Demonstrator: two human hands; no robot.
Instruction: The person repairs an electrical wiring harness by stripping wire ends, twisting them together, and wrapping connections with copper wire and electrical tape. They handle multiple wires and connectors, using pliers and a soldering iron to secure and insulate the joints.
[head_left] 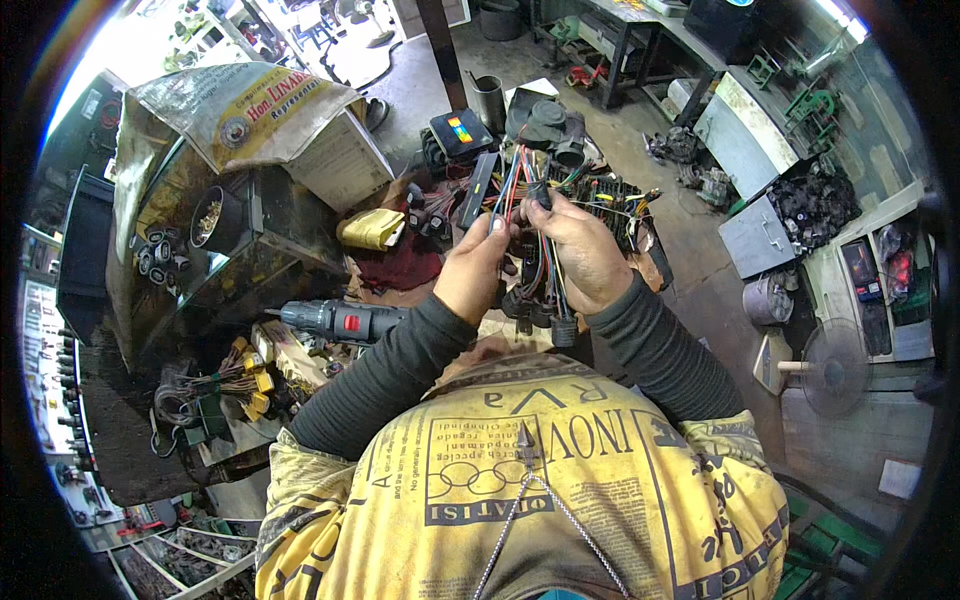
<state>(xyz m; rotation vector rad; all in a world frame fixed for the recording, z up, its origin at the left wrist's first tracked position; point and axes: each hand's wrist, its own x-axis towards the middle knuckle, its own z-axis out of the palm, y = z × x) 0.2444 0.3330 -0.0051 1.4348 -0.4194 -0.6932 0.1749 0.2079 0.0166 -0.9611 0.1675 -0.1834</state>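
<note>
A wiring harness with red, blue, white and green wires (517, 172) runs between my hands over the cluttered work surface. My left hand (474, 262) is closed, thumb and fingers pinching thin wires of the bundle. My right hand (583, 252) is closed around the same harness, its thumb and forefinger on a short black piece (539, 192), perhaps a sleeve or tape. Below the right hand hangs a black round connector (565, 331) at the end of the harness. More wires and dark fuse-box-like parts (612, 200) lie just beyond the right hand.
A black power tool with a red patch (345, 322) lies left of my left forearm. Beyond it are a yellow folded packet (370, 229) and a tarp-covered metal stand (225, 110). Yellow connectors (258, 385) lie lower left. A fan (835, 367) stands at right.
</note>
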